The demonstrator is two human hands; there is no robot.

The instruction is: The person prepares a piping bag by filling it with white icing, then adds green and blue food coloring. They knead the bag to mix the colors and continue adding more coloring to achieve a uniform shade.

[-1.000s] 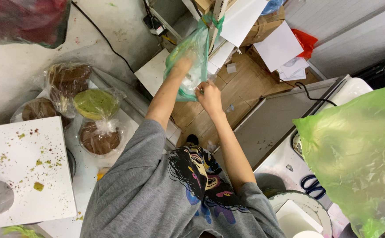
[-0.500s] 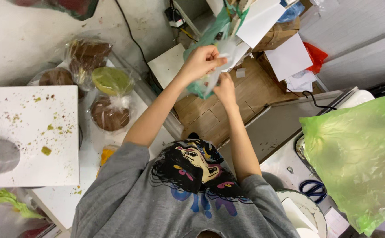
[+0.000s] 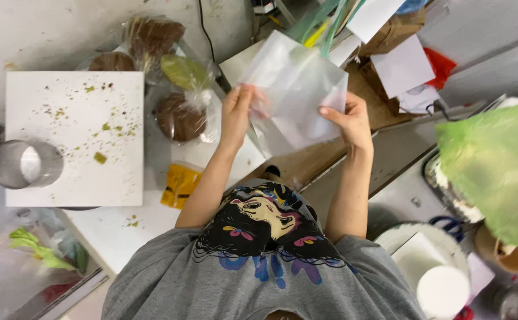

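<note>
Hands [image 3: 294, 115] holding clear bag [image 3: 297, 89], cluttered white worktop [image 3: 111, 228]

One head-worn camera looks straight down, close over the worktop [image 3: 122, 237].

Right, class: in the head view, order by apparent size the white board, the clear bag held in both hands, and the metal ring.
1. White board
2. Clear bag, though it sits nearer the camera, so unsure
3. Metal ring

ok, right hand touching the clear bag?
Touching. Head view: right hand pinches the clear plastic bag at its edge, thumb over the film.
</note>
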